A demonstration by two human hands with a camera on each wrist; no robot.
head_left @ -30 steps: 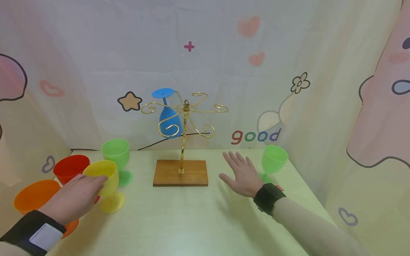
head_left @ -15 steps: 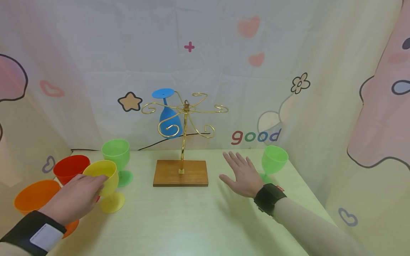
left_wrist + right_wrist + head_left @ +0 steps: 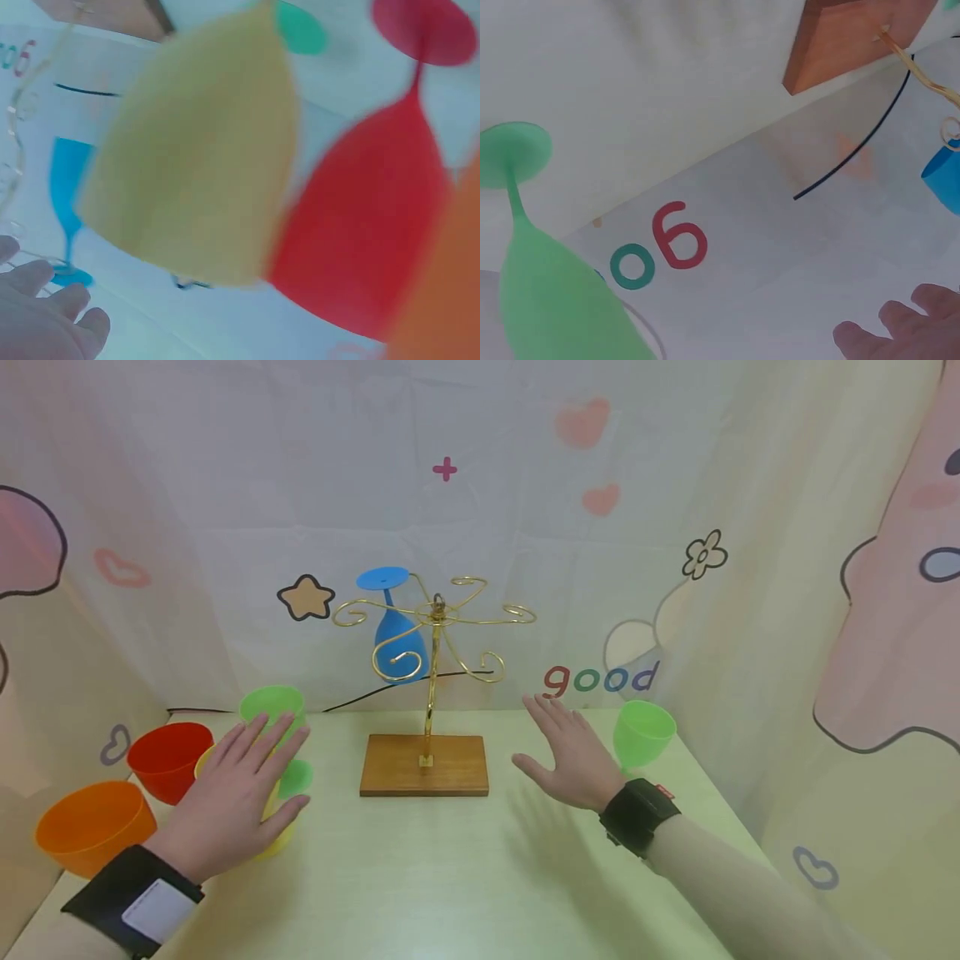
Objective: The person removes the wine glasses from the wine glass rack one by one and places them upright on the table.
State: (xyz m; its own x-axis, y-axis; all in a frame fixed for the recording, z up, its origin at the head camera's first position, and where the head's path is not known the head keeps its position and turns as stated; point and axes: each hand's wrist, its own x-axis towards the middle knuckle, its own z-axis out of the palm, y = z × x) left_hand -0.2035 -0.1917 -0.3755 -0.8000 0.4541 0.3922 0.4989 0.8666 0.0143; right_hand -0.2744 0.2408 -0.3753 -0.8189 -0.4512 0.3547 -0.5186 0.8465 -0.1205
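My left hand (image 3: 232, 802) hovers palm down over the left group of goblets, fingers straight, thumb out to the side. Beneath it in the head view, a yellow goblet (image 3: 195, 157) is mostly hidden; the left wrist view shows its bowl large and near. Beside that stand a red goblet (image 3: 167, 767) and an orange goblet (image 3: 96, 833), with a green goblet (image 3: 272, 702) behind, partly covered by my fingertips. On the other side, my right hand (image 3: 576, 762) is held flat above the table, holding nothing, just left of another green goblet (image 3: 643, 733).
A gold wire stemware rack (image 3: 431, 693) on a wooden base (image 3: 423, 768) stands at the table's middle back. One blue goblet (image 3: 403, 647) hangs upside down from a curled arm. A printed curtain (image 3: 495, 527) closes off the back and sides.
My left hand has come off the yellow goblet's rim, moved right and up, and straightened its fingers. My right hand has lifted slightly. The goblets stay where they were.
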